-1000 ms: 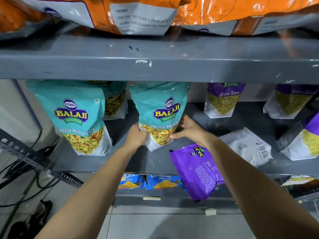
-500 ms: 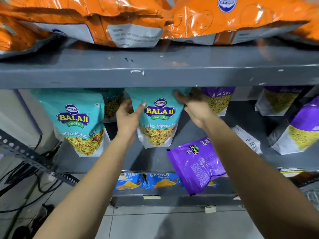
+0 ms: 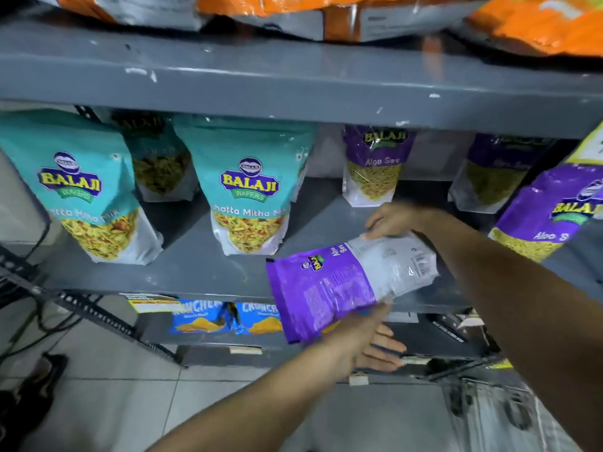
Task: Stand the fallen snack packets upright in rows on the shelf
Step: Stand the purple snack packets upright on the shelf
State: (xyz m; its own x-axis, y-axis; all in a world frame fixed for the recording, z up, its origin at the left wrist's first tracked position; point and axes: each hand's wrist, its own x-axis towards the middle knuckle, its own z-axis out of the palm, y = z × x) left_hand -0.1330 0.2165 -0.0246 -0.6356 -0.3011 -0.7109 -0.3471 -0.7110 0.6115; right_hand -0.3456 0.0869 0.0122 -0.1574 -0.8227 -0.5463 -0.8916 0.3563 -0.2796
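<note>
1. Purple pkt [image 3: 346, 285]: lying flat, back side up, on the front edge of the grey shelf [image 3: 202, 272]. Purple end overhangs the lip toward the camera; white end w/ print points right. This pkt = landmark for all below.
2. R hand [image 3: 391, 221]: at pkt's far edge, fingers bent onto the white end, touching it. Looks like a partial grip; whether fully closed, can't tell.
3. L hand [image 3: 365, 337]: under pkt's near, overhanging end, fingers spread wide, thumb tip up at the pkt's lower edge. Blurred; touching or just short, can't tell.
4. Left of pkt, same shelf: teal pkt [image 3: 248, 194] upright, front facing out, near but apart.
5. Further left: 2nd teal pkt [image 3: 85, 190] upright at shelf front; a 3rd teal one [image 3: 160, 158] upright behind, between those two.
6. Behind pkt, at the back: Aloo Sev pkt [image 3: 375, 164] upright. Right of it another purple one [image 3: 496, 174], upright, dim.
7. Far right of pkt: big purple pkt [image 3: 554, 210], leaning left, at frame edge.
8. Above: upper shelf board [image 3: 293, 79], chipped paint, w/ orange bags [image 3: 538, 24] lying flat on top.
9. Below pkt: lower shelf w/ blue pkts [image 3: 225, 318], part hidden by pkt.
10. Beneath all: tiled floor [image 3: 137, 402]; cables at far left.
</note>
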